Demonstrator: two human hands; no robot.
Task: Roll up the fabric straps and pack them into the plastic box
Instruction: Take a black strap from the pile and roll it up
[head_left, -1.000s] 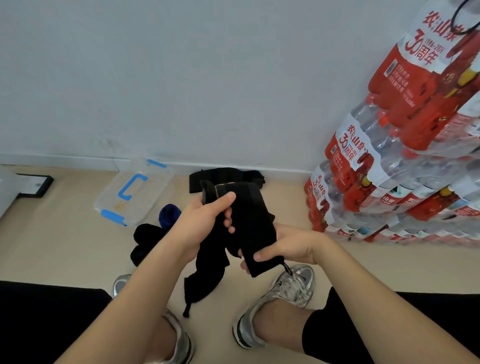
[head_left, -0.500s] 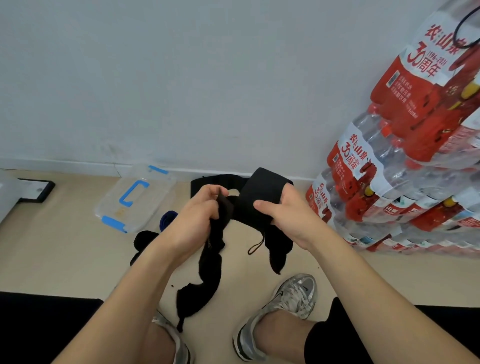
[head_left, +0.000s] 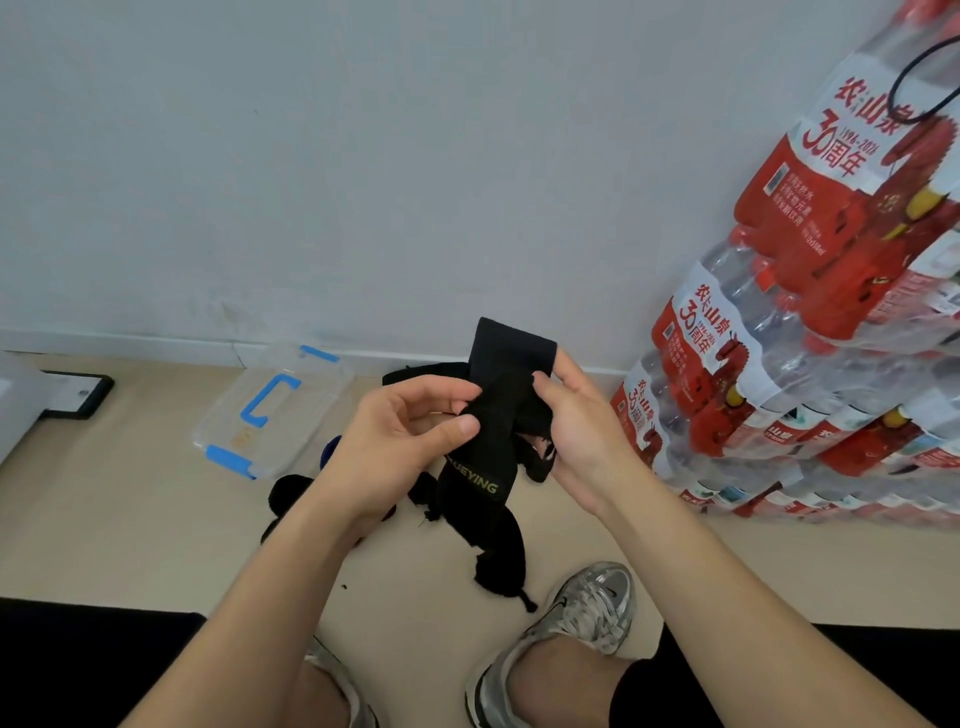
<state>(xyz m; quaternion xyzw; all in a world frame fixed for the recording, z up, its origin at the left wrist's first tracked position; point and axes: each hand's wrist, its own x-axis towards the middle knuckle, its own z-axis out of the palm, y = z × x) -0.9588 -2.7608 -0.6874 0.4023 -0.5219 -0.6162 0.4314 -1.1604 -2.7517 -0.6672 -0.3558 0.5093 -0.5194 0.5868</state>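
so the black strap (head_left: 488, 467) is getting sorted out now. A second ago it was hanging bunched and twisted between the hands, and now it's facing up flat with the gold lettering showing and its top end sticking up straight. The left hand (head_left: 400, 447) is pinching it between thumb and fingers just above the lettering. The right hand (head_left: 582, 436) is gripping the upper part with the thumb on top, and the tail is dangling toward the floor (head_left: 130, 519). All of this is happening in the air, to the right of the plastic box (head_left: 311, 415) and nearer the person. To me that reads as lining it up, since no roll is started yet, so this one is still a way off from packing. More dark straps (head_left: 291, 491) are lying on the floor just right of the box, so there's plenty left. Well off to the right of the box, packs of bottled water (head_left: 779, 374) are stacking up against the wall.
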